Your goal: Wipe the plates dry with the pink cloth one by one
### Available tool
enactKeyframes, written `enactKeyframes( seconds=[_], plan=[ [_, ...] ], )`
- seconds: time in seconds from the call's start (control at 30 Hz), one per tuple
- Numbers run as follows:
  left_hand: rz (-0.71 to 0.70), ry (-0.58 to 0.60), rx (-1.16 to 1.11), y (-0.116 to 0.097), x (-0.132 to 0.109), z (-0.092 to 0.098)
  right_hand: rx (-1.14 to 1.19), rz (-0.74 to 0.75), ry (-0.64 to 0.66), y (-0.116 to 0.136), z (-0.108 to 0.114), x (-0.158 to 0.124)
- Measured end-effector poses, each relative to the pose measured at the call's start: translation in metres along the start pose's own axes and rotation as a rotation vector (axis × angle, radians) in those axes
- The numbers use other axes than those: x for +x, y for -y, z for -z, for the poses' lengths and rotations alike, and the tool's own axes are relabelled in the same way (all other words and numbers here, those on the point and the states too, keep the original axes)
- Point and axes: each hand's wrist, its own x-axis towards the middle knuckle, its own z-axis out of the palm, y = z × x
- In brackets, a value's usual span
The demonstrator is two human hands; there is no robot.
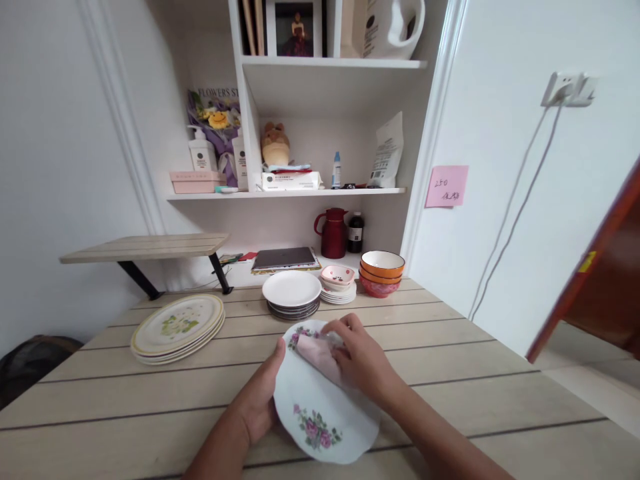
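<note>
A white oval plate (300, 387) with purple rose prints and a wavy rim is tilted above the front of the table. My left hand (260, 397) grips its left edge, thumb on the upper face and fingers hidden beneath. My right hand (361, 357) is closed on a pale pink cloth (320, 353), pressed against the upper part of the plate. Behind the plate is a stack of round plates (292, 289), white on top with dark ones below. Left of my hands sits a stack of oval plates (177, 323) with a yellow rim and green print.
Small saucers (340, 293) carry small pink dishes (338, 275), beside stacked orange and red bowls (381, 270). Farther back are a closed laptop (285, 258), a dark red jug (334, 233) and a dark bottle (355, 233). A raised wooden shelf (145, 247) overhangs the table's left back.
</note>
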Motion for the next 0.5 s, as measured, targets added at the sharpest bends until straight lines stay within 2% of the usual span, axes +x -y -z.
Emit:
enactKeyframes(
  seconds=[0.13, 0.3, 0.43, 0.5],
  plan=[
    [0.004, -0.013, -0.003, 0.001, 0.002, 0.002, -0.057, 0.075, 0.095, 0.005, 0.007, 0.001],
    [0.011, 0.060, -0.062, 0.002, 0.004, 0.004, -0.102, 0.138, 0.166, 0.010, 0.016, -0.001],
    [0.026, 0.068, -0.080, 0.002, 0.005, 0.005, -0.082, 0.113, 0.173, 0.013, 0.017, -0.004],
    [0.021, 0.070, -0.086, 0.001, 0.004, 0.004, 0.058, 0.062, 0.197, 0.015, 0.016, -0.005]
  ],
)
